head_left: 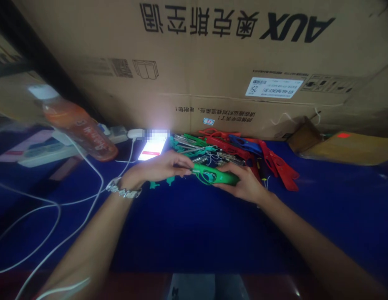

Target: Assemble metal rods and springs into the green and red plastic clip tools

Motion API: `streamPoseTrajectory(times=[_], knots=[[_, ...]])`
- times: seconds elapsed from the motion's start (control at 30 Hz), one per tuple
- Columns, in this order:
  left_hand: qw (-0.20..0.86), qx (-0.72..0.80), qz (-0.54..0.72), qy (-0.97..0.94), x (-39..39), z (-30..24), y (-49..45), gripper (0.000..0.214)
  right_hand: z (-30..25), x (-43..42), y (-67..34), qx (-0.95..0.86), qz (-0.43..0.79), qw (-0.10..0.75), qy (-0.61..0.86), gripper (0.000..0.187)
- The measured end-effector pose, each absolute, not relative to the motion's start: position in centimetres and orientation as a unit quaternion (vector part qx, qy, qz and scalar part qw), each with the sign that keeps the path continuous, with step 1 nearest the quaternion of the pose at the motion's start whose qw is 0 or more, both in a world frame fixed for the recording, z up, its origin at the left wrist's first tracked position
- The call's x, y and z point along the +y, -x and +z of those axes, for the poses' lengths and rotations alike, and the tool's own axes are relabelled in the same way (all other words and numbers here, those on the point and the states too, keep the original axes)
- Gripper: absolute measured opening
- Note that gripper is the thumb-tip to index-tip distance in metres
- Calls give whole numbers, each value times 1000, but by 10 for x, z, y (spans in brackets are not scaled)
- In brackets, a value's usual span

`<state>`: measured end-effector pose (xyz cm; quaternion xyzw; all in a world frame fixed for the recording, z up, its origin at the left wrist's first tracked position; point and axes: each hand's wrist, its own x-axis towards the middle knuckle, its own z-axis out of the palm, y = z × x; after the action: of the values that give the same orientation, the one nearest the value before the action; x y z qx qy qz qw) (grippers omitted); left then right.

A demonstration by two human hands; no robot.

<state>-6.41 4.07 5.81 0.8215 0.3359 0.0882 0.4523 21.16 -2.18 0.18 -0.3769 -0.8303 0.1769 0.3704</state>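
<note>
A green lighter casing point(225, 177) with a trigger loop is held level above the blue table, between my two hands. My right hand point(242, 181) wraps its fingers and thumb round the body of the casing. At its left end, beside the loop, my left hand point(173, 164) pinches with thumb and fingers; a bit of metal shows at the fingertips. Just behind lie metal tubes point(189, 141), small teal plastic pieces point(171, 180) and thin white wires. Red lighter casings point(277, 164) and a blue casing point(244, 143) are heaped to the right.
A large cardboard box point(194, 83) forms a wall behind the blue table point(187, 233). On the left are a lit phone point(153, 148), a bottle of orange drink point(79, 125), a power strip point(44, 154) and looping white cables point(98, 183). A yellow package point(353, 148) lies at right.
</note>
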Motion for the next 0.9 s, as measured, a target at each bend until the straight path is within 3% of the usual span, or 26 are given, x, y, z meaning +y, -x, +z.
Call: streamPoseTrajectory(times=[0.13,0.53,0.8,0.9], knots=[[494,362,90,-785,41,60,68,25,4,-21,-214,-829,176,374,376,31],[469,370,96,-796,39,59,66,22,6,-22,-217,-853,160,341,362,32],[423,375,144,-812,38,52,63,21,5,-20,-217,-845,166,351,367,30],[359,378,157,-839,31,54,59,17,5,-20,-217,-841,179,349,374,29]])
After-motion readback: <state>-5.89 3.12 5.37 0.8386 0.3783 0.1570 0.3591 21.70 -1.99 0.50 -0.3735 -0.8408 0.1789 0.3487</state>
